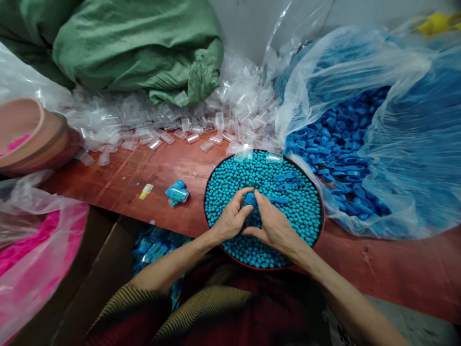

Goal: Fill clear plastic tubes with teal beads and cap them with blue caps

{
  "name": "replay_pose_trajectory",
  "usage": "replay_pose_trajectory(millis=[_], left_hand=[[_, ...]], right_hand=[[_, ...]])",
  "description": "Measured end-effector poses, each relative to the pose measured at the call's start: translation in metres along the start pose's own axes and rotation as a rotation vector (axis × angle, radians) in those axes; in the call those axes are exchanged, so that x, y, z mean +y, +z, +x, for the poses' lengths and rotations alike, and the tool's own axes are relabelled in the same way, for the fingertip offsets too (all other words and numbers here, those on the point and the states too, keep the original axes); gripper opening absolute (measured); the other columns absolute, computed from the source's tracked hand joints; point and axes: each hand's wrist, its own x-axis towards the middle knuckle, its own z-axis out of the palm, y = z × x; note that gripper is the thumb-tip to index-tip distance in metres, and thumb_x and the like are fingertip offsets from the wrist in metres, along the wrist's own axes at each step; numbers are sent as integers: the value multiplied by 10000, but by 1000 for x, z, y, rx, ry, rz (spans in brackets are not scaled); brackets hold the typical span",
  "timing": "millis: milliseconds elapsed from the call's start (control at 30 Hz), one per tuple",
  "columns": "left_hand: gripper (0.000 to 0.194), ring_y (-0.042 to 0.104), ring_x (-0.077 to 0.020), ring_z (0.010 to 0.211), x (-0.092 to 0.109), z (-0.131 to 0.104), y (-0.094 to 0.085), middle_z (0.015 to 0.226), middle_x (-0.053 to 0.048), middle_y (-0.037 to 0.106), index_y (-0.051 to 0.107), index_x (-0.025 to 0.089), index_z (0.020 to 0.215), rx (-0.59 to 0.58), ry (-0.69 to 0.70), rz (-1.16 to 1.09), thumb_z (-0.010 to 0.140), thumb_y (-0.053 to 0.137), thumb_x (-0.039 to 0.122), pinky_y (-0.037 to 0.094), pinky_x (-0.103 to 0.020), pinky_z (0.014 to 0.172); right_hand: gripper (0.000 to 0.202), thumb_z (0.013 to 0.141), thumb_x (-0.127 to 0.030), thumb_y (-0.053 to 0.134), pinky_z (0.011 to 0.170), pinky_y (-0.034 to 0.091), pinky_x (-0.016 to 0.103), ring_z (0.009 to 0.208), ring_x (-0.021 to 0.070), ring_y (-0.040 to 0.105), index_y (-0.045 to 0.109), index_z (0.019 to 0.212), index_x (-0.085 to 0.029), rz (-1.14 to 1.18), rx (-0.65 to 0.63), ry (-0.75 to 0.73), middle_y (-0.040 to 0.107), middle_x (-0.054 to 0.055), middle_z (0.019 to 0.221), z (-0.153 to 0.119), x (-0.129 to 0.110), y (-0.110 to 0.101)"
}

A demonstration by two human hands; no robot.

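Both hands meet above a round red-rimmed tray (pixel 323 211) filled with small turquoise balls (pixel 237 178). A blue plastic cap (pixel 251 199) is pinched between the thumb and fingers of my left hand (pixel 230 218). My right hand (pixel 275 226) has its fingertips against the same cap, its thumb lower down over the balls. Part of the cap is hidden by the fingers. Several loose blue plastic pieces (pixel 288 181) lie on the balls just beyond my right hand. Two clear plastic tubes (pixel 274 157) rest at the tray's far edge.
Clear tubes (pixel 187 125) are heaped along the back, beside a green cloth bundle (pixel 144 48). On the right, a plastic bag (pixel 403 144) spills blue caps (pixel 334 139). Filled tubes (pixel 177 193) lie left of the tray. Pink pieces (pixel 29 240) fill a bag at lower left.
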Motion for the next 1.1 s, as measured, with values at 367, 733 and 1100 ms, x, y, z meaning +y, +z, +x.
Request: replay_pose_trajectory(millis=[367,733,1100], left_hand=[[216,424,-84,594,9,-1,9,675,45,453,460,183,993,8,-89,-187,818,518,296,368,-208,586],[261,470,-78,632,-1,3,9,712,41,494,486,173,1006,58,-142,-242,797,574,300,403,-201,621],[441,490,-78,439,3,-7,-25,659,61,490,398,209,1145,-57,-254,-278,800,550,438,369,-179,395]], right_hand=[[727,738,-488,593,514,529,380,748,295,631,348,1282,-73,-121,208,-40,601,163,911,1,-3,16],[787,729,-444,639,569,551,404,836,318,647,303,1352,-99,-20,171,114,592,198,1040,-2,-8,24],[701,828,-361,606,715,551,344,780,179,634,262,1429,-247,290,-63,56,520,136,1265,-18,13,-3]])
